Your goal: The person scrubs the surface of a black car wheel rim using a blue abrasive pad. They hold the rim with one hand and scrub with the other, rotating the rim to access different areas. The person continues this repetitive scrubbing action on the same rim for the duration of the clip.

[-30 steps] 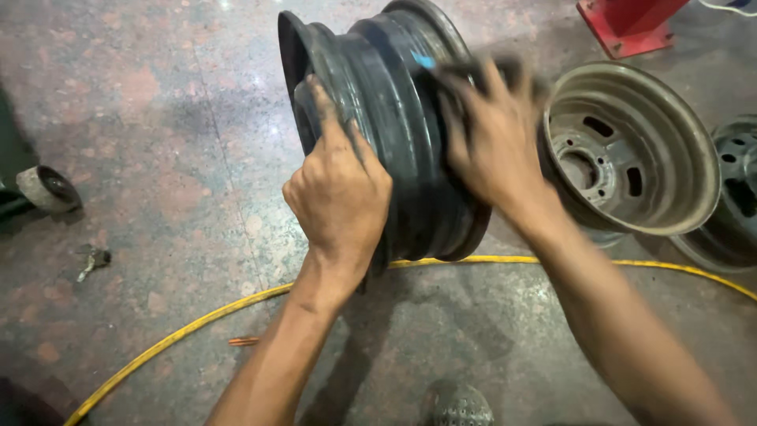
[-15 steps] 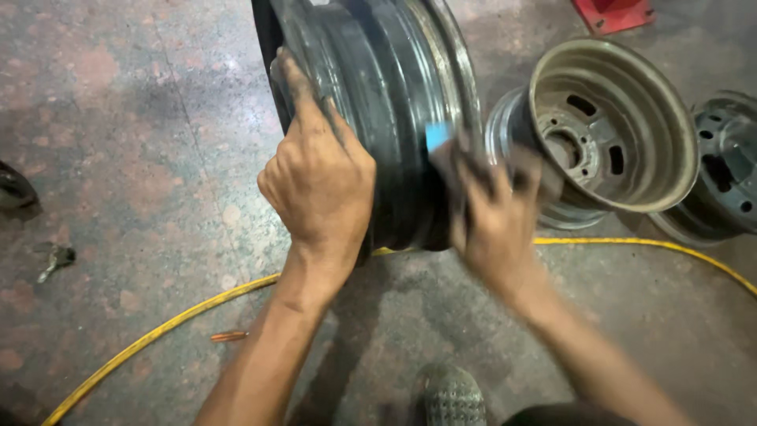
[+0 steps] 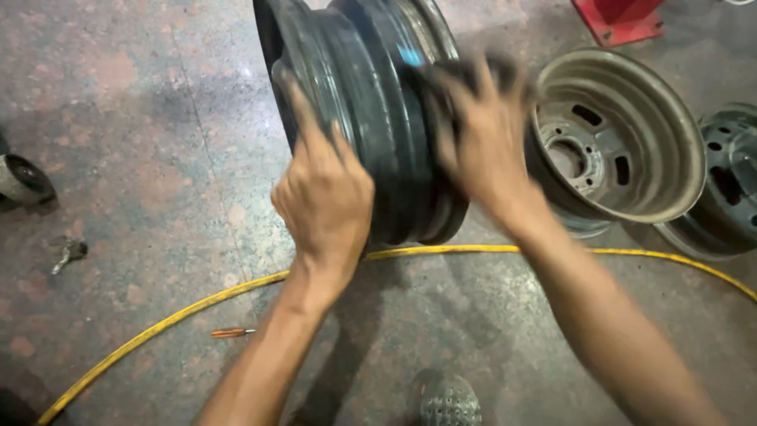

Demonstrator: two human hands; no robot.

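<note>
A dark steel wheel rim (image 3: 378,118) stands upright on its edge on the stained concrete floor. My left hand (image 3: 323,197) grips its near flange and steadies it. My right hand (image 3: 481,150), blurred by motion, lies with spread fingers on the rim's barrel. It presses a dark sheet (image 3: 441,75) with a blue edge against the metal. The rim's lower edge touches the floor just beyond a yellow hose (image 3: 181,312).
A grey rim (image 3: 631,150) leans right behind the dark one, with another dark rim (image 3: 725,189) at the far right. A red stand base (image 3: 619,20) is at the top. A small screwdriver (image 3: 233,333), a metal part (image 3: 67,252), a small roller (image 3: 24,181) and my shoe (image 3: 449,398) are around.
My right hand slid down the rim's barrel and back up with the dark sheet. My left hand kept its hold on the flange. The view shifted slightly.
</note>
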